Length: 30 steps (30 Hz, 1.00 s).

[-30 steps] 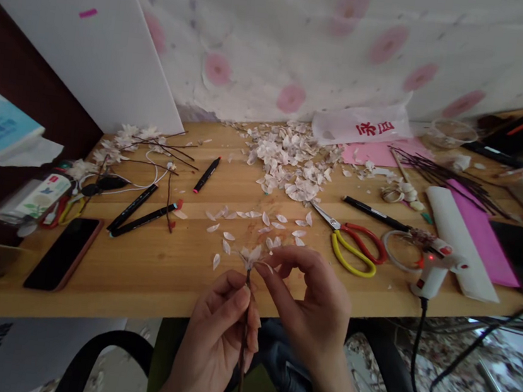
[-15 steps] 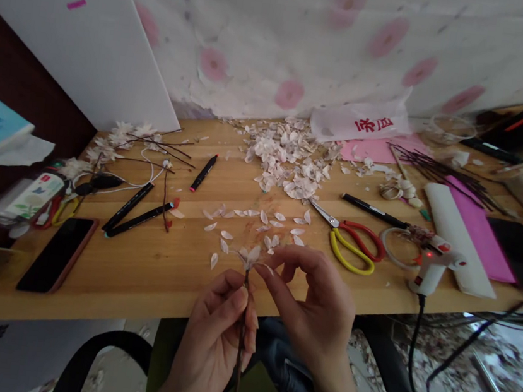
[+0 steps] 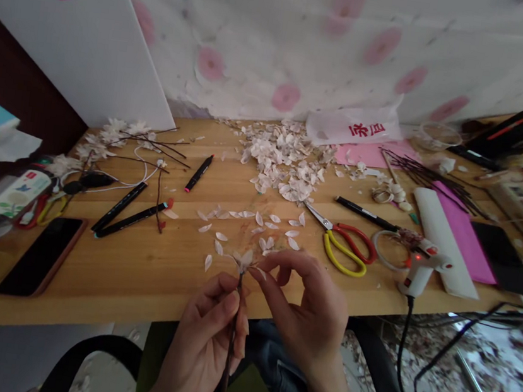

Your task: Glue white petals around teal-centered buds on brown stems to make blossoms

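Note:
My left hand [image 3: 209, 336] is closed round a thin dark stem [image 3: 229, 345] that stands upright near the table's front edge. A small cluster of pale petals [image 3: 243, 260] sits at the stem's top. My right hand [image 3: 307, 310] pinches at that petal cluster with thumb and forefinger, the other fingers curled. Loose white petals [image 3: 258, 224] lie scattered on the wooden table [image 3: 148, 265] just beyond both hands.
A heap of petals [image 3: 285, 161] lies at mid-table. Red-and-yellow scissors [image 3: 344, 244], a glue gun [image 3: 418, 272] with its cable, black markers [image 3: 128, 211], a phone [image 3: 42, 255], finished paper flowers on stems [image 3: 120, 137] and pink sheets [image 3: 464, 230] surround the hands.
The view has drifted slightly left and down. Both hands keep the same hold on the stem and petals, with only small finger shifts.

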### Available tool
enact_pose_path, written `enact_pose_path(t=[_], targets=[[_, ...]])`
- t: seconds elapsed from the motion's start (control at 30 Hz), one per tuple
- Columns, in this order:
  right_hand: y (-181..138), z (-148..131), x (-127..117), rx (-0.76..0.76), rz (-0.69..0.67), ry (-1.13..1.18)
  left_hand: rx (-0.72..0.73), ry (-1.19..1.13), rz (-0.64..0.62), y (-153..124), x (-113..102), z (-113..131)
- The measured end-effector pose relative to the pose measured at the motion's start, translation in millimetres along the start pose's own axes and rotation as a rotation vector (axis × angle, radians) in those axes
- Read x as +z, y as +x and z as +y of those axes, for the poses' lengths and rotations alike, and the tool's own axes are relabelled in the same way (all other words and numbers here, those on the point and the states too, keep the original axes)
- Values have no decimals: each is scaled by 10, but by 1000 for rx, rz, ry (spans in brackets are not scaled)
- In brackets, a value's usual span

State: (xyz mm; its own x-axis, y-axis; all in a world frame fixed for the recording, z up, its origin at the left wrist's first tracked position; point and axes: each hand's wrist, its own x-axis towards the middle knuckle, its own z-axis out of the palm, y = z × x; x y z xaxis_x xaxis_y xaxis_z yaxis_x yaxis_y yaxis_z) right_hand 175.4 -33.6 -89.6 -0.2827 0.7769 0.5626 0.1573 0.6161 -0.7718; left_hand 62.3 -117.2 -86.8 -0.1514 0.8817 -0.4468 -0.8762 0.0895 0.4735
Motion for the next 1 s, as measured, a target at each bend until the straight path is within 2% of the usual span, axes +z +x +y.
enact_pose_path(t=[0.2,0.27,0.43,0.57,0.7,0.8,0.9,1.0], targets=[[-62,-48,-42,159,151,79,34,30,-10,31,4,27],[-70,-56,-71,253,97,125,51,66,-35,63,-11,24],[-62,-36,-72,542,-180,387,202,224,-89,110,-105,-37],[-75,-15,-49,652,-243,642,262,376,-21,55,-111,-89],[-76,0,-80,635,-271,724,324,503,69,0,-100,-115],[-69,18,-109,519,-227,677,505,735,84,21,-194,-93],[-53,18,-129,436,-240,622,696,968,-25,72,-278,-20],[-23,-8,-146,394,-263,579,777,1059,-168,105,-243,62]])
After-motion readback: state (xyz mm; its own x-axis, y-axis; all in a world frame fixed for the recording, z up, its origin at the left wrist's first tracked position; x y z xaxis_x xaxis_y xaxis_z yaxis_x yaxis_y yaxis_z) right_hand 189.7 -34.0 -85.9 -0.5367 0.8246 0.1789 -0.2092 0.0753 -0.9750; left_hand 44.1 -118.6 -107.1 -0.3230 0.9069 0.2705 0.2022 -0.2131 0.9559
